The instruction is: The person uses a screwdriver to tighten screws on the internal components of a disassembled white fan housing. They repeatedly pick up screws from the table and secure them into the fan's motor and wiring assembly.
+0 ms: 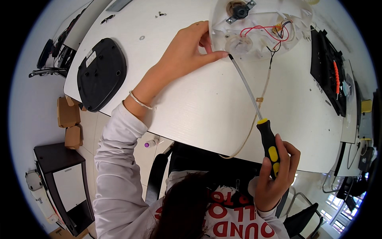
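My left hand (185, 49) grips the left edge of a white plastic housing (258, 16) at the far side of the table, thumb at its near rim. Inside the housing are red and black wires (264, 28) and a dark round part on a metal bracket (240, 12). My right hand (278, 171) is wrapped round the black and yellow handle of a screwdriver (267, 137). Its long shaft slants up and left, and the dark tip is beside my left thumb. Whether the tip touches the housing I cannot tell. A pale cord (253, 121) runs from the housing toward the table's near edge.
At the left on the white table (191, 103) lies a black rounded cover (101, 75). Several small screws (160, 14) and a washer (142, 38) lie loose behind it. To the right sits a black case (326, 71) with an orange coiled piece (336, 77).
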Available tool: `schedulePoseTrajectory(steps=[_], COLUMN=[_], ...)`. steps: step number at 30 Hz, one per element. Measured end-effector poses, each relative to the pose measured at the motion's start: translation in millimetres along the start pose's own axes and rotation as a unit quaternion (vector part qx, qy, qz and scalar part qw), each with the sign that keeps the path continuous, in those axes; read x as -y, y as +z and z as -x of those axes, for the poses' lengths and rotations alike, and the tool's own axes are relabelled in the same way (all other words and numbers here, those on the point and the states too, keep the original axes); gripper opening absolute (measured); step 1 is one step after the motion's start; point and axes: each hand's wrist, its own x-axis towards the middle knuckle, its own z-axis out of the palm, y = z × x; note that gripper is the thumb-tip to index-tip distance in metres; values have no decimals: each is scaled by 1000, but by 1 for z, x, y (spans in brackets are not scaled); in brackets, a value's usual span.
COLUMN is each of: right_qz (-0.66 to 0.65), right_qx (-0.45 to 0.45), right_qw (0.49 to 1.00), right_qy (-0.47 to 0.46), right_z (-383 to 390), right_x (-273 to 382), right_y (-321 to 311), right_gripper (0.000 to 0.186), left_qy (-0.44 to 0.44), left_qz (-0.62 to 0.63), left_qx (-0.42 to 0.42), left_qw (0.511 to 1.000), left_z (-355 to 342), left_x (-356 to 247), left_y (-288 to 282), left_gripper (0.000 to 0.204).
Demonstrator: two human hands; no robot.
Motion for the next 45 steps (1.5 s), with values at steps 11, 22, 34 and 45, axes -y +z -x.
schedulePoseTrajectory(steps=[11,22,34,45], right_qz=[-106,-124,-241,-870], right_qx=[17,6,94,139], right_qw=[994,982,955,192], right_qy=[35,143,143,432], right_z=[-2,-3,1,4], right_x=[15,-5,-13,-22], right_y=[9,-4,15,15], right_gripper=[53,32,42,38], left_qy=[-2,-31,7,-33], left_qz=[0,-4,26,21], left_qx=[4,30,-9,25], left_qw=[1000,999,1000,999], left_z=[0,1,1,0], left_x=[-3,-4,-1,-6], left_y=[0,-3,1,-3], left_gripper=[43,46,45,43])
